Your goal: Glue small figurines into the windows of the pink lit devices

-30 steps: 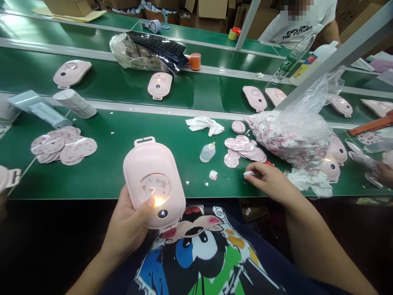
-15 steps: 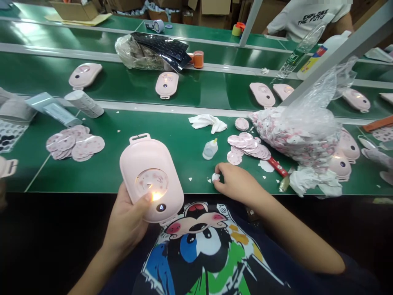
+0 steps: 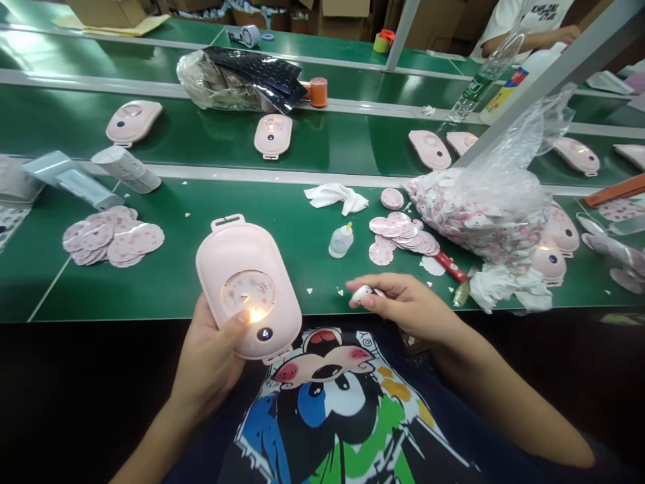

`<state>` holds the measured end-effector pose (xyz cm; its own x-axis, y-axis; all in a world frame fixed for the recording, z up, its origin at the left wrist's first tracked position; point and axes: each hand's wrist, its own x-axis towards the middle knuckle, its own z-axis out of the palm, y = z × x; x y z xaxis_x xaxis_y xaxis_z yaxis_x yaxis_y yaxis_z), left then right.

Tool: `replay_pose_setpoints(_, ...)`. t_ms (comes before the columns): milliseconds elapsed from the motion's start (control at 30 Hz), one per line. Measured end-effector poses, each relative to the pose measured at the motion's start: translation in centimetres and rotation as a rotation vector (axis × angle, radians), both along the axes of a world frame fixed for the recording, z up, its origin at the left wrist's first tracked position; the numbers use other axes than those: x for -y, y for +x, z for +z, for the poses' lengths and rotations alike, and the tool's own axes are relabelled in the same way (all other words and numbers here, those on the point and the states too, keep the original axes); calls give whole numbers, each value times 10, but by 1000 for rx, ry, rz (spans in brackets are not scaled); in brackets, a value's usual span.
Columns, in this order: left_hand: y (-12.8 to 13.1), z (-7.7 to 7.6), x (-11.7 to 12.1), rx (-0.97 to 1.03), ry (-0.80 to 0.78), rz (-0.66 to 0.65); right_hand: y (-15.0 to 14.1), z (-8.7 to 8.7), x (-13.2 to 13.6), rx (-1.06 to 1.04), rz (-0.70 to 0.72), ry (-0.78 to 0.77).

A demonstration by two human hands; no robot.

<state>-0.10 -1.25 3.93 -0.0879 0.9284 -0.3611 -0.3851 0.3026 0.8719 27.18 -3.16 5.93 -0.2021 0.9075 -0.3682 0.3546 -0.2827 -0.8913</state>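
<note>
My left hand (image 3: 209,359) grips a pink oval device (image 3: 246,289) from below, thumb on its round front panel where a small light glows. My right hand (image 3: 403,306) is at the table's near edge, fingers pinched on a small white figure piece (image 3: 361,293). A small glue bottle (image 3: 340,240) stands on the green table (image 3: 201,269) between the two hands. Beside it lies a spread of pink round stickers (image 3: 403,238).
A clear bag of small pieces (image 3: 478,208) lies at the right with pink devices (image 3: 549,259) beside it. More pink stickers (image 3: 113,235) sit at the left. Several pink devices (image 3: 273,134) ride the conveyor behind. White tissue (image 3: 335,197) lies mid-table. Another person (image 3: 534,20) stands far right.
My right hand moved left from the sticker pile to the small white figure, picked it up and lifted it off the table. The left hand kept holding the device.
</note>
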Motion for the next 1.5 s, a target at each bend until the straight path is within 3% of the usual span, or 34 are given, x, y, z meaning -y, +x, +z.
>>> replay_pose_setpoints(100, 4, 2, 0, 33, -16, -51, -12, 11, 5, -283, -59, -15)
replay_pose_setpoints(167, 5, 3, 2, 43, -43, -63, -20, 16, 8, -329, -103, 28)
replay_pose_setpoints(467, -1, 2, 12, 53, -63, -95, -36, 34, 7, -134, -110, 176)
replay_pose_setpoints(1100, 1, 2, 10, 35, -82, -115, -40, 37, 8, -33, -121, 152)
replay_pose_setpoints(1267, 0, 3, 10, 47, -78, -101, -26, 20, -1, 306, -54, 315)
replay_pose_setpoints(1367, 1, 3, 9, 60, -91, -92, -6, -1, -9, 571, -60, 248)
replay_pose_setpoints(1500, 2, 4, 9, 65, -105, -90, 14, -23, -13, 700, -122, 170)
